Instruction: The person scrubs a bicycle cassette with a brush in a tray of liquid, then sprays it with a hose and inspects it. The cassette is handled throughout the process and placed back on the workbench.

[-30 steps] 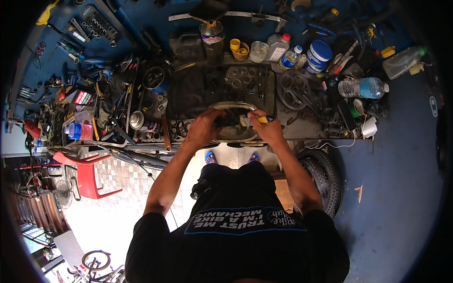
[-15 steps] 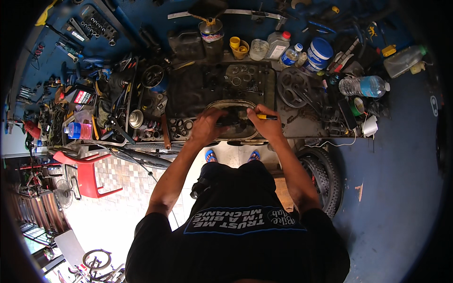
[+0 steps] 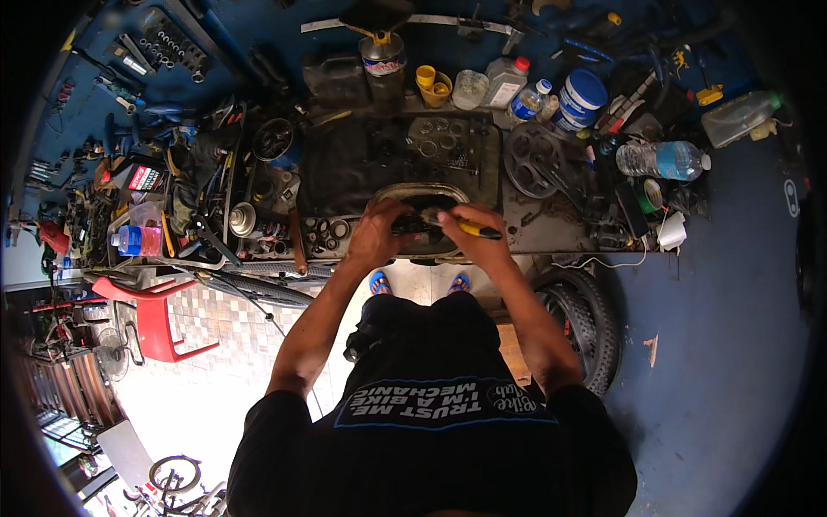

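An oval basin [image 3: 419, 189] with a pale, worn rim sits at the front edge of the bench, both hands over it. My left hand [image 3: 377, 233] is closed around a small dark part [image 3: 407, 224], mostly hidden by the fingers. In my right hand [image 3: 476, 245] is a brush [image 3: 476, 228] with a yellow handle and black end. Its tip points left, close to the dark part; whether they touch I cannot tell. Behind the basin, small rings and loose metal parts [image 3: 428, 148] lie on a dark mat [image 3: 340, 172].
Right of the mat lies a crankset [image 3: 534, 162], with a blue-and-white tub [image 3: 582, 96] and bottles [image 3: 528, 102] behind. A tray of tools [image 3: 207, 181] fills the left side. A hammer-like wooden handle [image 3: 298, 244] lies near the front edge. Bicycle tyres [image 3: 590, 323] stand below, right.
My right hand has moved left, closer to my left hand. The brush's yellow handle has swung to slope down toward the right. My left hand stays nearly in place.
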`<state>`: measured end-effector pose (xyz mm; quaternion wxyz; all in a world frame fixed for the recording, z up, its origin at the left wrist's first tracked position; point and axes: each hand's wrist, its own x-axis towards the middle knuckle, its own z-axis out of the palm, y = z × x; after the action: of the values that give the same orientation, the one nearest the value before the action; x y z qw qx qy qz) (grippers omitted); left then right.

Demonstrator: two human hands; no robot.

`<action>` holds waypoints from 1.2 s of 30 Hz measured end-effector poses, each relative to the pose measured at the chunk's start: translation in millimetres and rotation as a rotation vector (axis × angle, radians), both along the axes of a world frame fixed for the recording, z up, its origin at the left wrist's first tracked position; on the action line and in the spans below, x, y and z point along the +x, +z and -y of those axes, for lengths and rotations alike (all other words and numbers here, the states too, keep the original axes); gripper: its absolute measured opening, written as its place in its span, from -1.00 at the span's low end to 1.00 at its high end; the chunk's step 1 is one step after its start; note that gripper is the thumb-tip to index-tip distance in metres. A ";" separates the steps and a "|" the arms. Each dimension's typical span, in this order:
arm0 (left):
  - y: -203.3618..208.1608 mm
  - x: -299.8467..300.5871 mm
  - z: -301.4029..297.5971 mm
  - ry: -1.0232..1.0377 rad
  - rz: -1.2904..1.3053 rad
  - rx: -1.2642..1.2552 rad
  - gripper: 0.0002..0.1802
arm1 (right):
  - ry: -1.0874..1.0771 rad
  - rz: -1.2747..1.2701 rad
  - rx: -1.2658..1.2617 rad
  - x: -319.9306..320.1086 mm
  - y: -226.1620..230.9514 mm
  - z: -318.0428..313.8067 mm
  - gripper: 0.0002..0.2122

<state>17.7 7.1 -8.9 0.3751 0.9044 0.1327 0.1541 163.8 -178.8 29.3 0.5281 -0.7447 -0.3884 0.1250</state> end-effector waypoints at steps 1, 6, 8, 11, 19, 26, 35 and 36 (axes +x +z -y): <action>0.6 0.5 0.2 -0.005 -0.003 0.001 -0.43 | -0.002 0.061 0.076 -7.7 -0.2 -6.7 -0.77; 1.1 -2.0 -0.8 -0.016 -0.002 0.017 -0.41 | -0.005 -0.032 -0.040 -2.4 3.9 -5.1 -0.76; -0.4 -2.2 1.1 -0.004 0.000 0.015 -0.41 | -0.021 -0.022 -0.142 1.9 3.9 -0.3 -0.77; -0.6 -0.9 2.7 -0.006 0.013 0.045 -0.42 | 0.069 0.062 0.078 -13.6 7.8 -13.0 -0.79; 0.5 2.2 8.0 0.012 -0.026 0.050 -0.44 | 0.066 0.027 -0.018 -6.0 9.2 -8.5 -0.78; 0.6 3.0 5.3 0.038 0.008 0.068 -0.48 | 0.016 0.009 -0.110 -0.7 1.4 5.0 -0.75; 3.6 2.2 3.8 0.044 -0.004 0.044 -0.46 | 0.000 0.140 -0.053 -4.6 10.7 3.6 -0.85; 2.9 2.1 4.3 0.046 -0.005 0.041 -0.46 | -0.018 0.135 -0.067 -3.8 11.4 4.3 -0.85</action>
<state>19.8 2.7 -6.0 0.3526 0.9090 0.1511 0.1632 160.1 -183.1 40.7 0.4767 -0.7721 -0.4121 0.0828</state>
